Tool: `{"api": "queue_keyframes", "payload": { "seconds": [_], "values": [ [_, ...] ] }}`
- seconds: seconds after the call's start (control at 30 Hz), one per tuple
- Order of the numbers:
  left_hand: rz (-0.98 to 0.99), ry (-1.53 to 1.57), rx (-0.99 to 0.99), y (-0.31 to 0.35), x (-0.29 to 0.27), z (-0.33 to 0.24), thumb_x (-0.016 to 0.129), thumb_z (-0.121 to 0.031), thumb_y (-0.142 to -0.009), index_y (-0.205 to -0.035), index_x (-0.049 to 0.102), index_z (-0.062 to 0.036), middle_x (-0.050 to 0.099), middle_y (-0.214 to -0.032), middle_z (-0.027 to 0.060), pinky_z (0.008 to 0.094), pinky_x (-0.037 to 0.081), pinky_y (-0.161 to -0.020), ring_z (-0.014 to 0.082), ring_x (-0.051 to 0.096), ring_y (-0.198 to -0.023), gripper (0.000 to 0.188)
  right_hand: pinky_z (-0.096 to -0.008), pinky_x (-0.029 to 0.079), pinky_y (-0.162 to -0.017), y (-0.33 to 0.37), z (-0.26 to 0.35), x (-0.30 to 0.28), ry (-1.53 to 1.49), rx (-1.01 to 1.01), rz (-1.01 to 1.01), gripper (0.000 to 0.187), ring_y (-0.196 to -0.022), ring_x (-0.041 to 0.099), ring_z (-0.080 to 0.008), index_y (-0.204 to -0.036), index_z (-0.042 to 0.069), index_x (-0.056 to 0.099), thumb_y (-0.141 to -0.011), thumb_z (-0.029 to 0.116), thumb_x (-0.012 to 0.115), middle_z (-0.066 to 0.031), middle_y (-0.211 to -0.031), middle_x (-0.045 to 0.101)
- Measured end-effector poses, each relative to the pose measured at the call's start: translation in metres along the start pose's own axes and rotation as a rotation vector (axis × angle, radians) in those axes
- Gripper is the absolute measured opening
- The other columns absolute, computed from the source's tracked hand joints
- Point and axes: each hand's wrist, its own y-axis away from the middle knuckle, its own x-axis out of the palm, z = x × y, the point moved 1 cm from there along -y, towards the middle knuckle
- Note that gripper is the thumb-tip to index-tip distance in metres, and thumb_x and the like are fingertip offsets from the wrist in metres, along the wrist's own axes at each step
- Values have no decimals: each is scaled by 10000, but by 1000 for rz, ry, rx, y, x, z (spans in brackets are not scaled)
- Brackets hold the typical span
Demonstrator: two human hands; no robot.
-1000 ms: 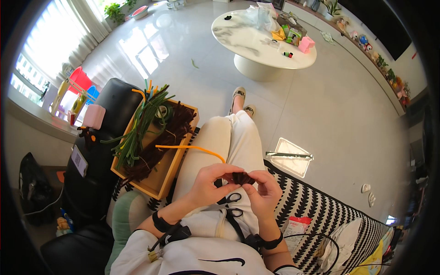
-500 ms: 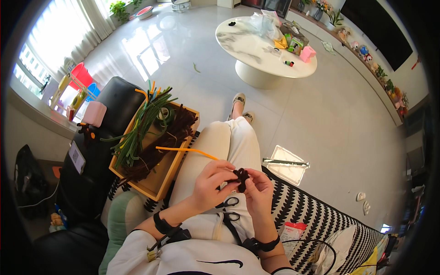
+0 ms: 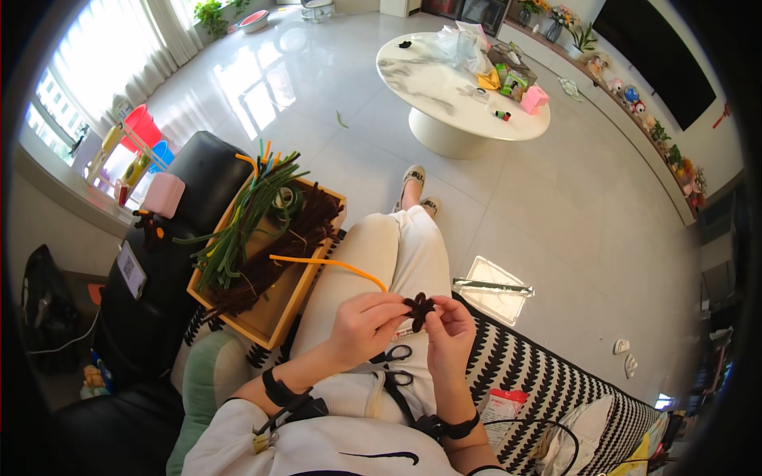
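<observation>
A small dark brown flower shape, looped from fuzzy pipe cleaner, is held above my lap between both hands. My left hand pinches it from the left with thumb and fingers together. From the right, my right hand grips its edge between thumb and fingertips. An orange pipe cleaner runs from the wooden tray across my thigh to beside my left fingers. On my lap, just below the hands, lie scissors with black handles.
To my left, a wooden tray holds bundles of green pipe cleaners and brown pipe cleaners. A packet with a red top lies on the patterned sofa cover at right. Ahead stands a round white table.
The brown flower has turned to show its petals more openly. My left fingers have drawn closer together at its left side, and the right hand has barely shifted.
</observation>
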Motion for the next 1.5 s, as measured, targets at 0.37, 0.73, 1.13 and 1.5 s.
{"api": "queue_keyframes", "payload": {
  "seconds": [0.37,0.73,1.13,1.5],
  "values": [
    [74,483,-343,-1,1,7,588,122,-761,-898,640,27,574,-1006,98,226,525,-645,147,621,-815,175,-274,494,-805,-6,15,-11,56,-56,311,270,-881,592,-156,-1056,-53,586,-794,-64,649,-95,-1017,570],
    [127,509,-256,-6,-5,-1,657,87,-701,-971,619,19,571,-1040,115,260,553,-688,176,624,-844,281,-270,500,-778,-3,12,-15,76,-116,313,255,-861,577,-155,-961,-42,588,-739,-86,706,-98,-978,551],
    [-16,146,27,-1,-5,1,710,48,-594,-758,639,-17,583,-740,82,302,458,-534,220,572,-614,190,-238,495,-760,5,11,1,1,-48,155,479,-855,585,-117,-1105,12,504,-698,-104,727,-57,-990,575],
    [-10,-19,-1,1,-3,-2,718,10,-626,-760,642,-46,580,-764,72,292,480,-509,209,588,-631,164,-222,500,-738,5,-4,7,45,-25,69,416,-835,600,-108,-1116,-15,557,-737,-63,721,-47,-926,601]
  ]
}}
